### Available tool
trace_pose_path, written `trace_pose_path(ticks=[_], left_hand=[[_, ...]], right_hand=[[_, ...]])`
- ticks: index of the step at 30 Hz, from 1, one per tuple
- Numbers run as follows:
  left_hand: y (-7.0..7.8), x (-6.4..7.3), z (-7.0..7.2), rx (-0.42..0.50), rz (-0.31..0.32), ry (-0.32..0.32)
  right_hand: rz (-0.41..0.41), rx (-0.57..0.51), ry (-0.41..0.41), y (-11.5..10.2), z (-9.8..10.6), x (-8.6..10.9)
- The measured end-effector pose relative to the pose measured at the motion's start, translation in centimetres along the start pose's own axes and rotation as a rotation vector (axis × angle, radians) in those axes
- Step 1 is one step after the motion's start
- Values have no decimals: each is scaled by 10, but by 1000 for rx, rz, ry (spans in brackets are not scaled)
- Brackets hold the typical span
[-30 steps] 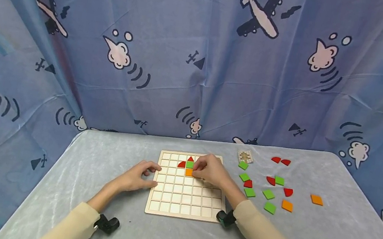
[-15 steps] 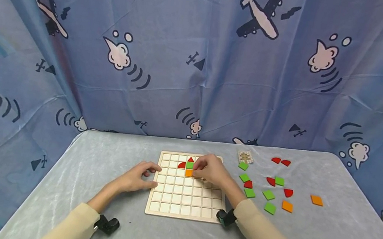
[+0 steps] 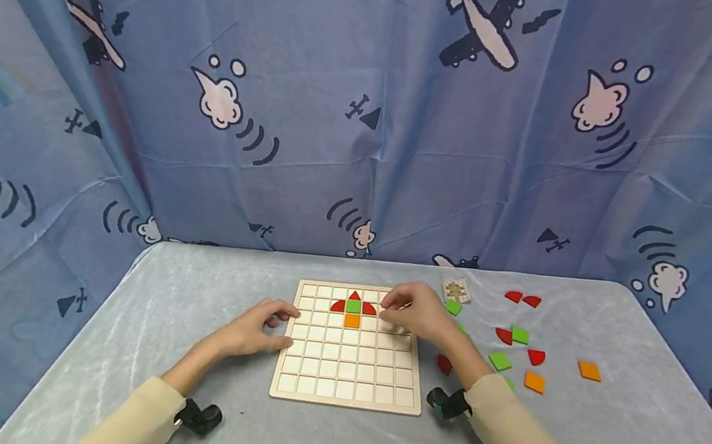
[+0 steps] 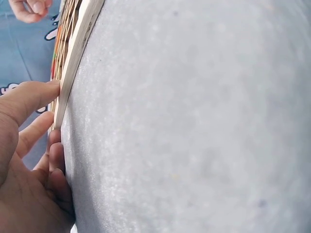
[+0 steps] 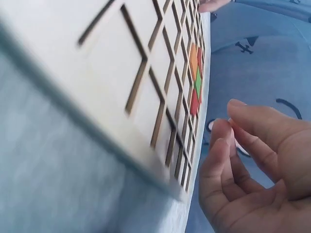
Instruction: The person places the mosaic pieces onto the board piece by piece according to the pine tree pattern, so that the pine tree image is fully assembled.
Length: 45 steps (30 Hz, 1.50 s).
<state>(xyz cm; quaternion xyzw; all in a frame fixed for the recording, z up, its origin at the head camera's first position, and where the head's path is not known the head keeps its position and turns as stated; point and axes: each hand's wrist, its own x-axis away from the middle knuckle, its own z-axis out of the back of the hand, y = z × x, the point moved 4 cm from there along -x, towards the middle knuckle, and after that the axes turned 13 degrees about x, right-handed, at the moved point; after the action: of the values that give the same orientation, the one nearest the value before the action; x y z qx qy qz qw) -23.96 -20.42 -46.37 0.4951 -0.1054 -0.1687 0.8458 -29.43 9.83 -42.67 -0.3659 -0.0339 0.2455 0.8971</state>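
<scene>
A pale wooden grid board (image 3: 346,370) lies on the table. In its far rows sit a red triangle (image 3: 354,295), a green square (image 3: 353,306) with a red quarter-circle piece on its left (image 3: 339,305) and another red quarter-circle piece (image 3: 369,308) on its right, and an orange square (image 3: 352,321) below. My left hand (image 3: 251,328) rests its thumb and fingertips against the board's left edge; the left wrist view shows this contact on the board's side (image 4: 77,58). Over the board's far right part hovers my right hand (image 3: 422,312), its fingers loosely bent and nothing visible between them (image 5: 262,160).
Right of the board lie loose green squares (image 3: 499,361), red quarter-circles (image 3: 536,357) and orange squares (image 3: 589,371). A small patterned card (image 3: 456,290) is behind them. My right forearm covers some pieces. A blue curtain (image 3: 320,92) hangs behind the table (image 3: 193,282).
My right hand has let go of the red quarter-circle and moved right, uncovering it beside the green square. The left hand stays at the board's edge.
</scene>
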Motion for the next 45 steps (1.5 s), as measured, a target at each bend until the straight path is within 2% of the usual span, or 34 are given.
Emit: trace_pose_path(ticks=[5, 8, 12, 17, 21, 25, 34, 41, 45], left_hand=[[0, 0, 0, -3, 1, -1], [2, 1, 0, 2, -21, -5], [4, 2, 1, 7, -48, -3], [4, 2, 1, 2, -50, -4], [2, 1, 1, 4, -28, -4], [1, 0, 1, 4, -9, -2], [0, 1, 1, 16, 1, 1], [-1, 0, 1, 9, 1, -3], [0, 0, 0, 15, 2, -4]], right_hand=[[-1, -41, 2, 14, 14, 8], [-19, -58, 11, 26, 27, 14], [-70, -37, 28, 44, 45, 20], [-135, 21, 79, 63, 62, 25], [-206, 40, 125, 73, 71, 27], [-254, 69, 137, 80, 73, 28], [-247, 116, 83, 87, 67, 22], [-316, 195, 59, 92, 59, 17], [-306, 210, 49, 92, 58, 16]])
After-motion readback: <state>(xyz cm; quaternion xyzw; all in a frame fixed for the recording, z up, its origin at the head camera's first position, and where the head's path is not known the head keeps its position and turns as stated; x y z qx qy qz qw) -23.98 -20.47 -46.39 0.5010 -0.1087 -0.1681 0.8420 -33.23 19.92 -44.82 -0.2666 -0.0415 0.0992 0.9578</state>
